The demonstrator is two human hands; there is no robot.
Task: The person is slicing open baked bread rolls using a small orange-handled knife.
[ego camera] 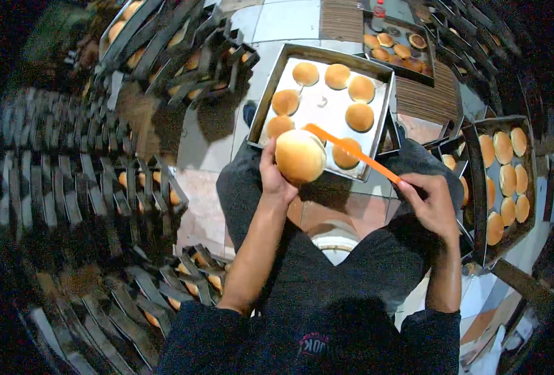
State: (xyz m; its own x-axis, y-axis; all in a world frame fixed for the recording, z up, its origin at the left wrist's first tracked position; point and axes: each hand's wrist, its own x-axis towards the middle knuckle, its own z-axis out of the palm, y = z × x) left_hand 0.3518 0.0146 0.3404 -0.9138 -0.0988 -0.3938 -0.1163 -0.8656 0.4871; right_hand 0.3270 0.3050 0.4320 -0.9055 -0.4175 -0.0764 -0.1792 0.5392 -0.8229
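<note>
My left hand (277,176) holds a round, golden-brown bread bun (300,156) up over the near edge of a square metal baking tray (384,117). A dark seam or cut shows along the bun's right side. In my right hand (429,199) is the end of a long, thin orange tool (356,151), possibly a plastic spatula or knife. It slants up and left across the tray, its far end just above the held bun; whether they touch I cannot tell. Several more buns (338,76) sit around the tray's white bottom, which is bare in the middle.
Stacked trays of buns (71,187) stand at the left. On the right, another bun tray (527,229) is tilted. A farther tray (422,77) holds buns and a clear bottle (378,16) with a red cap. Between my legs is a pale round object (335,236).
</note>
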